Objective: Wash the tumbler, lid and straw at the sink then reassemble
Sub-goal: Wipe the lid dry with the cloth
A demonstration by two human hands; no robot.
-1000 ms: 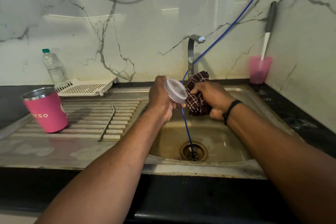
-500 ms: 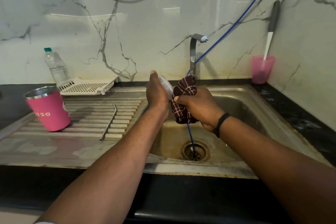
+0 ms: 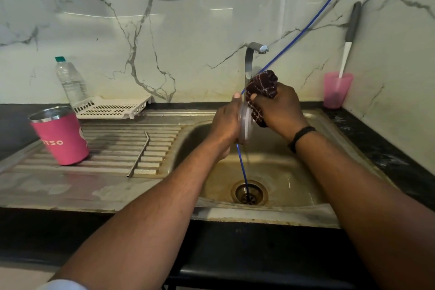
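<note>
Over the basin of the stainless steel sink (image 3: 306, 172), the left hand (image 3: 226, 122) holds the clear round plastic lid (image 3: 246, 122) on edge, nearly upright, its fingers straight along the lid's left face with one fingertip showing above the rim at 12 o'clock. Whether the thumb curls round the lid cannot be told. At 3 o'clock from the lid, the right hand (image 3: 280, 110) grips a bunched dark maroon cloth with a pale check (image 3: 262, 92), fingers curled round it, pressing the cloth against the lid's right face.

A thin blue hose (image 3: 242, 169) passes behind the hands and drops to the drain at 6 o'clock.

At 9 o'clock, on the ribbed draining board, the bent metal straw (image 3: 140, 154) lies flat. Farther out at 9 o'clock, the pink steel-rimmed tumbler (image 3: 62, 138) stands upright, well apart from the hands.
</note>
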